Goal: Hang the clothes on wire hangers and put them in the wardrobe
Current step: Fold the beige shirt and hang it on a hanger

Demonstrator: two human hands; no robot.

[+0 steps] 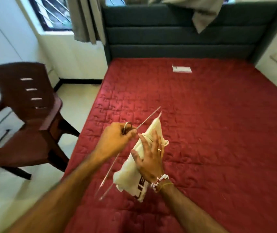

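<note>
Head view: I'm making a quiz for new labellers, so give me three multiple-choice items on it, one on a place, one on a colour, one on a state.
1. Where does the chair stand?
A. left of the mattress
B. on it
C. right of it
2. What colour is the cloth?
A. blue
B. cream
C. black
3. What is the left hand doing?
A. hanging idle
B. gripping the hanger by its hook
C. resting on the chair
Answers: A, the chair is on the floor beyond the mattress's left edge; B, the cloth is pale cream with dark lettering; B, its fingers curl round the hook.
</note>
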